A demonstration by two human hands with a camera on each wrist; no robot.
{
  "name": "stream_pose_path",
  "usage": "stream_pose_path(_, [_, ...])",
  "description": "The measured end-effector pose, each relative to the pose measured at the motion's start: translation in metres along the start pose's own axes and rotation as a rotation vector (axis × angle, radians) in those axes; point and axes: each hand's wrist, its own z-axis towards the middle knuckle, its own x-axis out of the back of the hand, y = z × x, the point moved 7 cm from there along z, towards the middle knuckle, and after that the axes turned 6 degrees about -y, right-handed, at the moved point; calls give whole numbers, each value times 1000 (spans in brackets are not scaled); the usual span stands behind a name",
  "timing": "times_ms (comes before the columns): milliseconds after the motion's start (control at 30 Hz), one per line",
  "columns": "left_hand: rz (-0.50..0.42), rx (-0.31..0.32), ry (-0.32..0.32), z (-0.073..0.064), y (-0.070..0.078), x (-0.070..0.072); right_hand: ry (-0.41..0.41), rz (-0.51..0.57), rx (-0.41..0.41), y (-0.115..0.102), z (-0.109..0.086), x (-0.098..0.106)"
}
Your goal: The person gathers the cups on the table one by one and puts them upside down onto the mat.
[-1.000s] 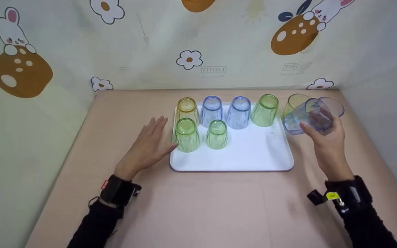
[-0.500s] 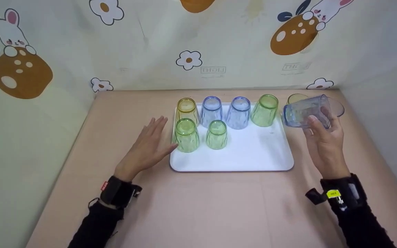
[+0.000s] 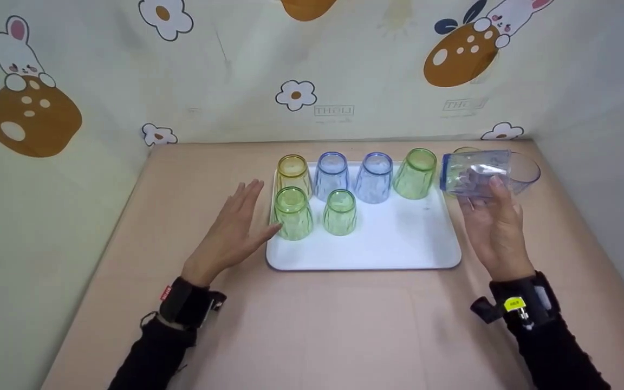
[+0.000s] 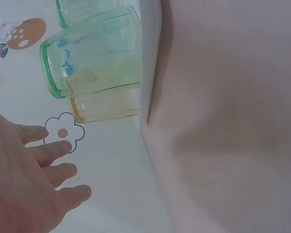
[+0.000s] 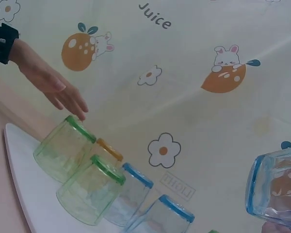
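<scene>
We see a pale backdrop [image 3: 225, 76] rising around the rear and both sides, printed with rabbits, brownish-orange fruits and white flowers. In front of it spreads a beige surface [image 3: 344, 325], and on that lies a white tray [image 3: 393, 244] with rounded corners.

Two black sleeves [image 3: 152, 352] reach in from the near side. The left hand [image 3: 225, 233] is spread just left of the tray, fingers straight and thumb held away from them; we cannot tell whether the thumb touches the closest glass. The right hand [image 3: 499, 233] grips a clear blue glass [image 3: 474, 170], thumb on the near side, the fingers largely hidden. We find this glass by the tray's right rear edge, turned on its side, its thicker end toward the tray.

Six glasses stand upside down on the tray. Along the back, from left to right, we count an amber glass [image 3: 293, 170], two blue tumblers [image 3: 332, 179] and a green glass [image 3: 415, 176]; before them, at the left, are two light green tumblers [image 3: 293, 216]. Behind the held one we make out a yellowish rim [image 3: 466, 149], and a pale bluish rim [image 3: 528, 173] to its right.

Black bands [image 3: 187, 300] circle both wrists, one bearing a small red tag [image 3: 166, 293], the other a yellow tag [image 3: 514, 304].
</scene>
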Motion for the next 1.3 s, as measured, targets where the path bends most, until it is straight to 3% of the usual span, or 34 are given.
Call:
stream_pose_path(500, [-112,-77,118,4,33,4,-21,97,-60,21,0,-17])
stream_pose_path(733, [-281,-132,165,9,57,5,-74,171,-96,31,0,-31])
stream_pose_path(1000, [-441,-254,245,12,90,1,-61,216,-158,48,-3,-46])
stream_pose_path(1167, [-583,-260,231,17,108,-10,-84,214,-166,56,-7,-57])
stream_pose_path(1300, [-734,-264,174,22,123,-22,-129,222,-176,62,-11,-70])
